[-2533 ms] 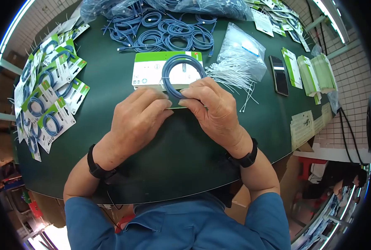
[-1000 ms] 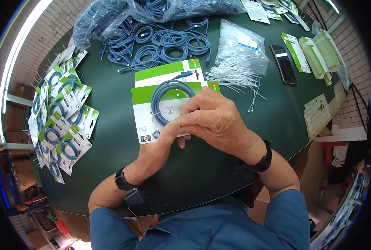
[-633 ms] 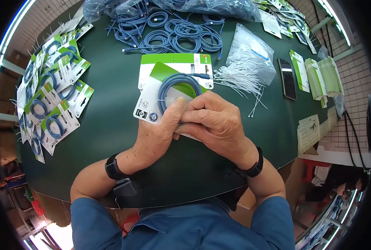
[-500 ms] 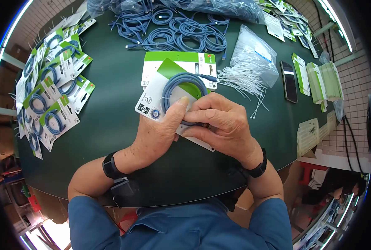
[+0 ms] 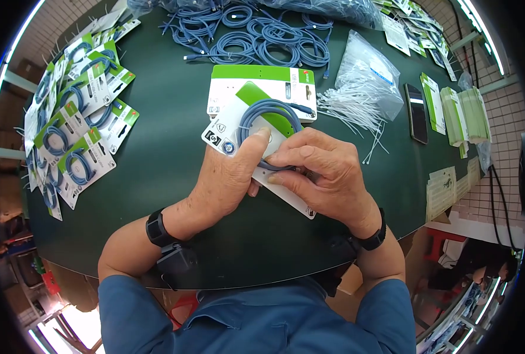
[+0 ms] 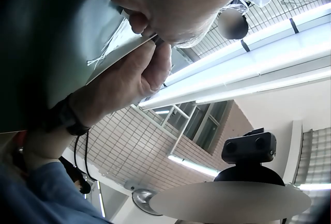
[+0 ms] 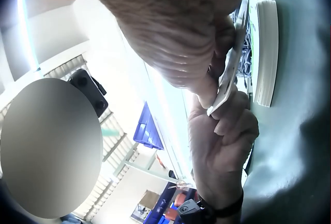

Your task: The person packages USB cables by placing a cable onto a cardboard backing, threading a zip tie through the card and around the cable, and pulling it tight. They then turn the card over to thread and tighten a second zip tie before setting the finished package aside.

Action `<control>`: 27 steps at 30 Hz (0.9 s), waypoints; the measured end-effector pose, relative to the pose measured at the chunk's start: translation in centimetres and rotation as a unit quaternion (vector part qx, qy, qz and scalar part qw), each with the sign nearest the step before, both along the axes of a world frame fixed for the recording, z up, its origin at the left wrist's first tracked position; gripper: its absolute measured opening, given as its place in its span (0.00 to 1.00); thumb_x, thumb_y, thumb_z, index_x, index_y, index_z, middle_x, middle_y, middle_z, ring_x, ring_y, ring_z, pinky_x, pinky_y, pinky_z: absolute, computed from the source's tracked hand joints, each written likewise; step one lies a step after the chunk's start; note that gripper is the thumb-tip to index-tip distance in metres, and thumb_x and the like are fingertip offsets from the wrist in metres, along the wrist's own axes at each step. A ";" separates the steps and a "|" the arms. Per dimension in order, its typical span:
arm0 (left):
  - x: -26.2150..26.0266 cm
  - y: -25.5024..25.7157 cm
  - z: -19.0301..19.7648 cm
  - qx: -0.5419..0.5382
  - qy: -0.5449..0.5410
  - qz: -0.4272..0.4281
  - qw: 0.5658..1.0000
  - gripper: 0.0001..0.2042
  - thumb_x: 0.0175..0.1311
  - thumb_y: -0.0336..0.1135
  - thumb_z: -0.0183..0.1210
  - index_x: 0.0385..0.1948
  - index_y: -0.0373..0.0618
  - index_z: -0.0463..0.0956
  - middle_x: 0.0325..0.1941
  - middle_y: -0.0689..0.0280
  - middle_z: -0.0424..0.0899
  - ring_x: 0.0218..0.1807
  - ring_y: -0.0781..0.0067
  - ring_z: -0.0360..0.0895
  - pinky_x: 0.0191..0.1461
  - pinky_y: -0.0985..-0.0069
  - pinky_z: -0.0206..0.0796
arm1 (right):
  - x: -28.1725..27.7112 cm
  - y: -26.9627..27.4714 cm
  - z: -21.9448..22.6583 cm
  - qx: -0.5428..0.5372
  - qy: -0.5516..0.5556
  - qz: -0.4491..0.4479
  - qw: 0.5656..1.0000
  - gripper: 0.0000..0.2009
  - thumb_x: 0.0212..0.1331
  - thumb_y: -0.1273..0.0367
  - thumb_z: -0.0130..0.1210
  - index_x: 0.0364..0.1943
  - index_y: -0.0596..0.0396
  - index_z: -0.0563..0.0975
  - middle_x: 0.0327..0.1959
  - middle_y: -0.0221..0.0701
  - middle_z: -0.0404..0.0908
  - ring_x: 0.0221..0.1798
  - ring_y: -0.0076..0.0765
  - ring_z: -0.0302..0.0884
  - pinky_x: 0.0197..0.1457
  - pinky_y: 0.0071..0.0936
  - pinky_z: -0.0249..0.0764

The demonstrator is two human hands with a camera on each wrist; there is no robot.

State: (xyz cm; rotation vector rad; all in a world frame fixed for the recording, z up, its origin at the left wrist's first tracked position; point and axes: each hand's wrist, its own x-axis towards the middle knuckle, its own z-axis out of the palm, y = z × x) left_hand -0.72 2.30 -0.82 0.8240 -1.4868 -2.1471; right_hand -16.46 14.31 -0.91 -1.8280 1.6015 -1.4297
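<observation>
Mid-frame, the held card (image 5: 233, 121) slants, where a second ago it was nearly square, and its lower-right corner juts out below the right hand (image 5: 327, 171); this seems to bring the lower edge of the cable coil (image 5: 269, 106) on its face into easier reach. The left hand (image 5: 230, 174) grips the card, thumb on top. The right pinches the coil's lower edge, fingertips nearly together; whether it also holds a tie is hidden. Beyond, on the worktop (image 5: 156, 153), lies a card stack (image 5: 224, 91).
</observation>
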 end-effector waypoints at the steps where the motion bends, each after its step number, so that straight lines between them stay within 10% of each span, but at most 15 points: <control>1: 0.0 0.0 0.0 -0.001 -0.002 -0.002 1.000 0.15 0.76 0.38 0.56 0.56 0.38 0.74 0.34 0.65 0.81 0.19 0.82 0.74 0.15 0.83 0.63 | 0.0 0.0 -0.1 0.003 -0.006 0.000 1.000 0.14 0.51 0.78 0.77 0.43 0.56 0.89 0.40 0.33 0.88 0.37 0.28 0.87 0.39 0.24 0.83; 27: -0.1 -0.7 0.1 -0.082 -0.057 0.014 0.995 0.15 0.70 0.35 0.61 0.53 0.35 0.77 0.35 0.64 0.84 0.20 0.81 0.76 0.16 0.82 0.67 | 0.6 -0.4 -0.7 -0.039 0.110 -0.035 0.993 0.16 0.46 0.77 0.78 0.42 0.55 0.87 0.38 0.32 0.86 0.36 0.37 0.85 0.37 0.31 0.81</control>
